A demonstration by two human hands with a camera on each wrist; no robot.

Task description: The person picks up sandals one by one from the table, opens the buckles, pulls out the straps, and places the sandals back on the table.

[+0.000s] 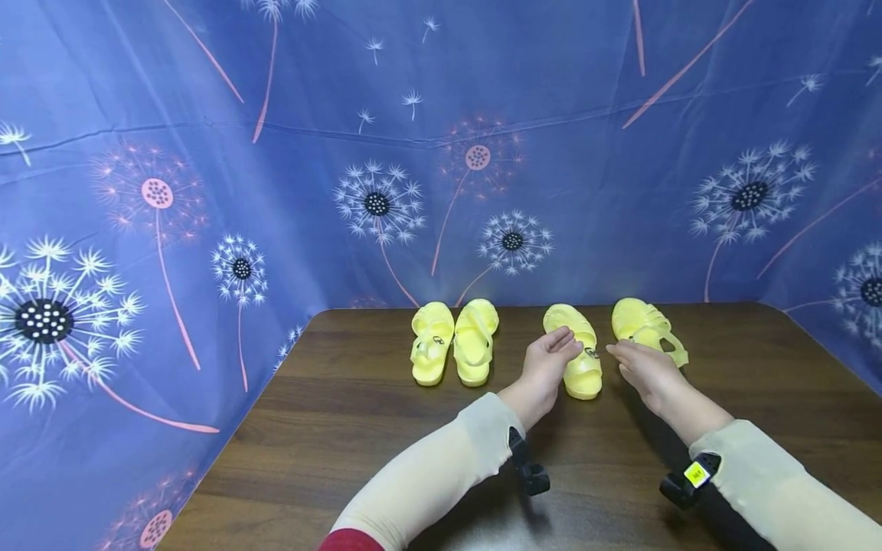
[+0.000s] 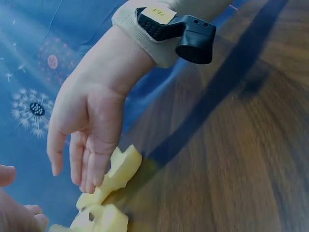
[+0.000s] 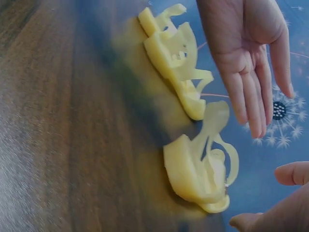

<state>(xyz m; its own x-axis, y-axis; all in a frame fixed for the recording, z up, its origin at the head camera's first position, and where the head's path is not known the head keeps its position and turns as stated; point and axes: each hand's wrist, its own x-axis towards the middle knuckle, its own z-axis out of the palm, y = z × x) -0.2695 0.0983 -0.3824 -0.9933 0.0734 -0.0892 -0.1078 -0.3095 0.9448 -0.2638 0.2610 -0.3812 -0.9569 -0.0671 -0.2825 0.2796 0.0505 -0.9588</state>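
Both hands are held out over the table with palms turned toward each other and fingers extended, holding nothing. My left hand is at the near left side of a yellow sandal, overlapping its edge in the head view. My right hand overlaps the near part of another yellow sandal, whose strap juts out to the right. In the left wrist view, the right hand hangs above a sandal. The right wrist view has the left hand beside a sandal, apart from it.
Farther left stands a second pair, a yellow sandal close beside its mate. All rest near the back of the brown wooden table. A blue dandelion-print cloth hangs behind the table's back edge.
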